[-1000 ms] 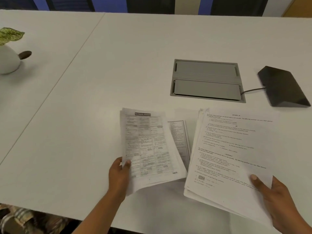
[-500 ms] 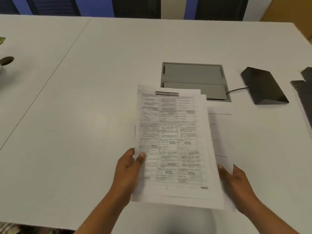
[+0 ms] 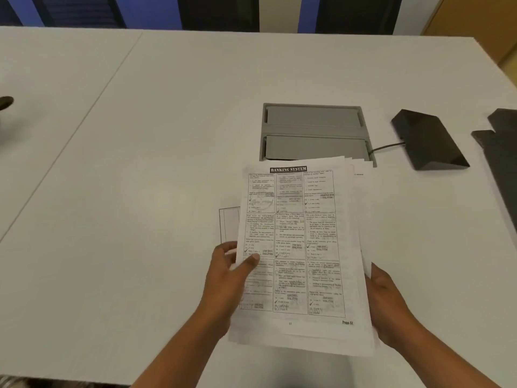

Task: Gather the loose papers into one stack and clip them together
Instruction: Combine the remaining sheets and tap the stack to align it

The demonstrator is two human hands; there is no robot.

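Observation:
A stack of printed papers (image 3: 296, 247), its top sheet headed "BANKING SYSTEM", is held just above the white table (image 3: 140, 191). My left hand (image 3: 226, 278) grips the stack's left edge with the thumb on top. My right hand (image 3: 387, 303) holds the right edge from beneath. The sheets are unevenly aligned, with edges fanned out at the top right. One more sheet (image 3: 228, 225) lies flat on the table, showing to the left behind the stack. No clip is in view.
A grey cable hatch (image 3: 313, 130) is set into the table beyond the papers. A black wedge-shaped device (image 3: 428, 140) with a cable lies to its right. Dark flat objects (image 3: 500, 141) sit at the right edge. The table's front edge runs just below my forearms.
The two separate bundles held a second ago have been brought together into one stack, with the left bundle on top. Both hands now hold it from either side.

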